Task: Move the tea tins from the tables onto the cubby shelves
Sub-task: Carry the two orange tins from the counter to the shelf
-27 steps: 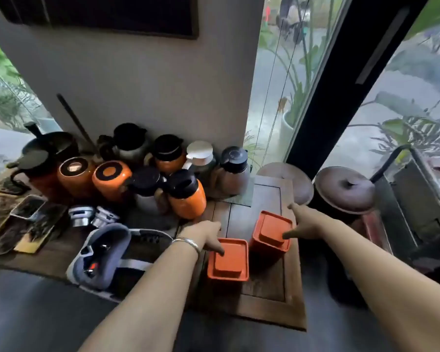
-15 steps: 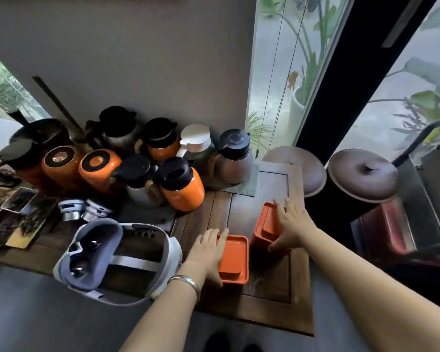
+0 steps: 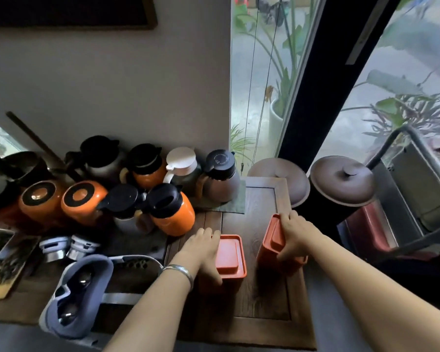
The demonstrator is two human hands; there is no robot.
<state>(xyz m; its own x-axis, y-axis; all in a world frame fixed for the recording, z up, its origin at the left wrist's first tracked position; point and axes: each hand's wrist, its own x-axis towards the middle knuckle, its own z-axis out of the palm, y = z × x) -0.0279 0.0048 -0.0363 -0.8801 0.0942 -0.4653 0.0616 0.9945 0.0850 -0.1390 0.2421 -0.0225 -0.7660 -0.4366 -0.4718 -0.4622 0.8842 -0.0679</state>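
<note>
Two square orange tea tins stand on a dark wooden table [image 3: 259,301]. My left hand [image 3: 203,252] wraps around the left side of the nearer tin [image 3: 230,257], fingers at its far edge and thumb at its near side. My right hand [image 3: 294,235] clasps the right side of the farther tin [image 3: 272,240], which leans a little to the left. Both tins have their lids on. No cubby shelves are in view.
Several orange, black and steel thermos jugs [image 3: 168,209] crowd the table's left and back. A grey headset [image 3: 79,295] lies at the front left. Two big brown-lidded jars [image 3: 341,184] stand to the right by the glass wall. Trays of tea leaves [image 3: 0,252] sit far left.
Both hands went from reaching and resting on the tins to closing around their sides. The right tin now leans slightly.
</note>
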